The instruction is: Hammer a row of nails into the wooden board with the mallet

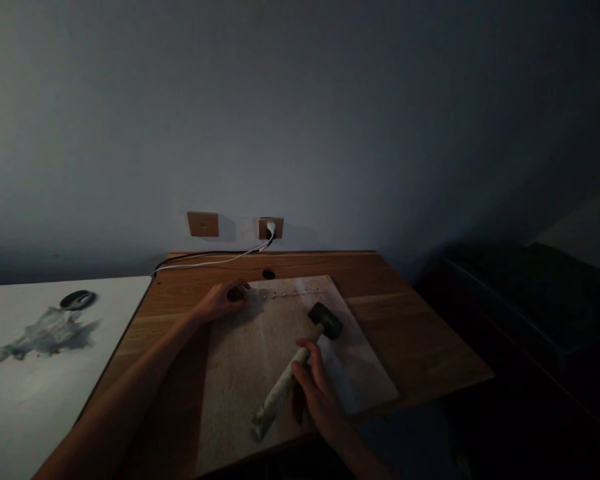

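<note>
A pale stone slab [250, 360] lies on a wooden desk [410, 333]. On the slab rests a mallet [300, 363] with a black rubber head and a light, stained handle. My right hand [315, 387] lies on the handle, fingers curled over it. My left hand [223, 300] rests at the slab's far left corner, fingers bent around a small dark thing I cannot make out. A row of small pale dots [290, 293] runs along the slab's far edge.
A white table [40, 387] at left carries a crumpled grey cloth [45, 330] and a dark round object [77, 299]. A white cable [215, 260] runs to a wall socket [271, 228]. Dark furniture [530, 300] stands at right.
</note>
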Tool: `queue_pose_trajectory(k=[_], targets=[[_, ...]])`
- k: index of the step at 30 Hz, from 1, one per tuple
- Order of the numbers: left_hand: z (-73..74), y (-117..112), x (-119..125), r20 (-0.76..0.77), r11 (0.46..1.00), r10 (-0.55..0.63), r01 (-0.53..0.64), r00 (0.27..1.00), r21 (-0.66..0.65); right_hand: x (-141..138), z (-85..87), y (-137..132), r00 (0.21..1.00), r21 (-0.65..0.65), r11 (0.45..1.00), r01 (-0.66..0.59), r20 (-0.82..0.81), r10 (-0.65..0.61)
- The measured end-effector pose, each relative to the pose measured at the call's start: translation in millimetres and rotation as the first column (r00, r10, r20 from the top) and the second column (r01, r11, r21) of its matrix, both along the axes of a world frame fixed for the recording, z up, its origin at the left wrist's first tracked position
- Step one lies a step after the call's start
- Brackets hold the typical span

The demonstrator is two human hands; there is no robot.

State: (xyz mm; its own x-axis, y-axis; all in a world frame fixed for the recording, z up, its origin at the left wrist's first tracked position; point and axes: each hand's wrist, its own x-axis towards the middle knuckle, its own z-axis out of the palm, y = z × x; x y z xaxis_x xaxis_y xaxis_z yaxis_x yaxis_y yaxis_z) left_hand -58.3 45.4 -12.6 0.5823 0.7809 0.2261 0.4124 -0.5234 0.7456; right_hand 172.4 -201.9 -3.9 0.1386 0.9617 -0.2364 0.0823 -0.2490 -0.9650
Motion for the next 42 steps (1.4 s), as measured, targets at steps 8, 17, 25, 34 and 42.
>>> queue_pose_trajectory(k=[8, 17, 25, 34, 42], targets=[[5.4, -1.1, 0.5, -0.006, 0.999, 0.032, -0.032, 0.999, -0.018, 15.6, 8.6, 10.1, 0.952, -0.108, 0.960, -0.260, 0.138, 0.274], [10.2, -5.8, 2.4, 0.020, 0.991, 0.135, -0.136, 0.991, 0.022, 29.8, 12.0, 9.8, 0.906, 0.067, 0.960, -0.271, 0.355, 0.231], [5.3, -10.6, 3.3, 0.160, 0.970, 0.235, -0.242, 0.959, 0.020, 31.6, 8.8, 19.3, 0.908, 0.045, 0.970, -0.240, 0.364, 0.208], [-4.5, 7.8, -11.0, 0.246, 0.826, 0.530, -0.560, 0.812, 0.069, 38.6, 5.7, 30.4, 0.902, 0.106, 0.977, -0.184, 0.412, 0.125], [-12.1, 13.4, -11.9, 0.147, 0.833, 0.521, -0.539, 0.840, 0.125, 47.7, 1.5, 16.9, 0.861, 0.256, 0.941, -0.222, 0.504, 0.066]])
